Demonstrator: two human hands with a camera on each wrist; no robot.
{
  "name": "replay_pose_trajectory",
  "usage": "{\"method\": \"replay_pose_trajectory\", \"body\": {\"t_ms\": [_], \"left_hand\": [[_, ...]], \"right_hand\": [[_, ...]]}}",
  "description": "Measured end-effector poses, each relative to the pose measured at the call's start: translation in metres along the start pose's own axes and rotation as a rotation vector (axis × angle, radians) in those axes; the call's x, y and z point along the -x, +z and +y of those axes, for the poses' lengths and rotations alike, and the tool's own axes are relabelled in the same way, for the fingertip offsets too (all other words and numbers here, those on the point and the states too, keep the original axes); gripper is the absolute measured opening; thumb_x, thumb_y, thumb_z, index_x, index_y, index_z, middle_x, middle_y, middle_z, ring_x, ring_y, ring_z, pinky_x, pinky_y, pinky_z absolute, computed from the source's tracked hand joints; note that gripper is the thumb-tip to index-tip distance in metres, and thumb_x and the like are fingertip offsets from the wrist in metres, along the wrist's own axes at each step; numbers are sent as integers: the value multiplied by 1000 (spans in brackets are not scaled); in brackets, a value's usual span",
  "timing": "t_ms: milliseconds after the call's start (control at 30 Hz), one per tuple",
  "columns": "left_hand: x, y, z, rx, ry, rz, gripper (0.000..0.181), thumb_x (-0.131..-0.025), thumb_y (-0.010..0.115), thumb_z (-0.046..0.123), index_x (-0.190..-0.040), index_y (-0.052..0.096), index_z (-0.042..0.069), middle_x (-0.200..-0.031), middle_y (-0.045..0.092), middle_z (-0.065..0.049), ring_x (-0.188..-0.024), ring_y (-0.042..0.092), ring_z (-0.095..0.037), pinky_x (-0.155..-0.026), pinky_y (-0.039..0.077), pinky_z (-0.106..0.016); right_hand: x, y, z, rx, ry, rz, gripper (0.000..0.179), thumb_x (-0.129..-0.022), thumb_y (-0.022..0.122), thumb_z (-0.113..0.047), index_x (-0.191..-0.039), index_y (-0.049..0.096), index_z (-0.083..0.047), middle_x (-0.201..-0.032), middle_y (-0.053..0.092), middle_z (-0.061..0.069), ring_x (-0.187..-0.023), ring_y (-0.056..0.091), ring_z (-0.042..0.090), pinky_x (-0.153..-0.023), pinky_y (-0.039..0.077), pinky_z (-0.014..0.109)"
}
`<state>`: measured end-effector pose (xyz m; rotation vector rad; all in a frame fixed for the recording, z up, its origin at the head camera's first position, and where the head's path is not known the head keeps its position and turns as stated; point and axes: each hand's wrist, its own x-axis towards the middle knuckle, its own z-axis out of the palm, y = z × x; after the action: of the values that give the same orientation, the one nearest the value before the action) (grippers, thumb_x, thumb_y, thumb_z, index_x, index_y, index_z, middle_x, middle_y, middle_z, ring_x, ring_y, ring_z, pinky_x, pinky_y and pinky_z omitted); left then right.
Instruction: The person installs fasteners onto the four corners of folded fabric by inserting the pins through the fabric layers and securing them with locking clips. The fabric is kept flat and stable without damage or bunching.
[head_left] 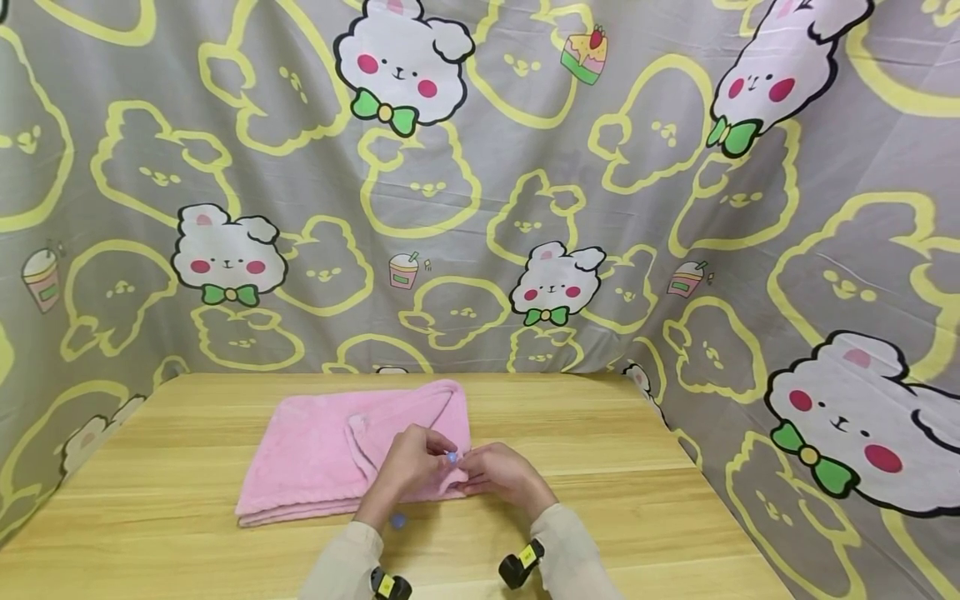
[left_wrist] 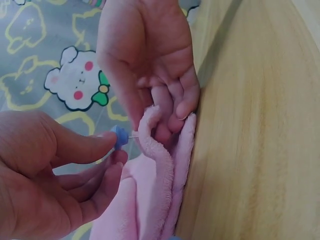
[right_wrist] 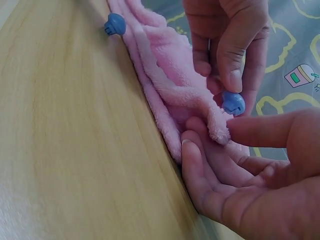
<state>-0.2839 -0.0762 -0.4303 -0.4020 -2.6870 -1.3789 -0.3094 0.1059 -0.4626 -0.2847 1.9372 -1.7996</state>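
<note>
A folded pink plush blanket (head_left: 307,450) lies on the table, its near right corner lifted between the two hands. My left hand (head_left: 405,467) pinches the blue head of a push pin (left_wrist: 120,136) between thumb and fingers. Its thin metal point meets the blanket's raised edge (left_wrist: 148,132) in the left wrist view. From the other side, my right hand (head_left: 506,473) grips that edge, with some fingers (right_wrist: 197,162) under the fold. A second blue-headed pin (right_wrist: 115,24) lies on the wood beside the blanket's near edge.
The wooden table (head_left: 600,500) runs back to a grey curtain (head_left: 480,208) with cartoon rabbits. More of this cloth hangs along the left and right sides. Black wrist cameras (head_left: 521,564) sit on both sleeves.
</note>
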Motion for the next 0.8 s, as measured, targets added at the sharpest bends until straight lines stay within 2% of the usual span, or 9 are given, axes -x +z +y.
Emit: {"method": "replay_pose_trajectory", "body": {"t_ms": [200,300,567,800], "left_hand": [[0,0,0,-14,-10,9,15,-77,75,-3,-91,79,4,-83,76,-7,-78,70,-18,-72,56,-36],[-1,0,0,-16,-15,15,15,-76,76,-4,-89,77,4,-80,75,-6,-75,69,-16,-72,55,-35],[-3,2,-1,-23,-42,16,16,-74,77,-3,-87,77,6,-78,74,-4,-72,67,-14,-74,55,-36],[-2,1,-2,-33,-9,26,17,-72,75,-3,-85,77,7,-75,74,-4,-69,65,-14,-73,54,-37]], "right_hand": [[-1,0,0,-17,15,1,36,-103,50,-20,-109,66,13,-80,72,3,-74,69,12,-77,59,28],[-1,-1,0,-6,22,-4,41,-104,53,-27,-108,67,12,-80,71,2,-75,69,13,-77,59,28],[0,-2,-2,1,29,-23,39,-103,57,-28,-107,68,9,-79,70,-1,-79,71,13,-80,59,30],[1,-1,-3,-3,28,-37,31,-102,59,-26,-102,68,3,-80,68,0,-80,70,13,-81,59,31]]}}
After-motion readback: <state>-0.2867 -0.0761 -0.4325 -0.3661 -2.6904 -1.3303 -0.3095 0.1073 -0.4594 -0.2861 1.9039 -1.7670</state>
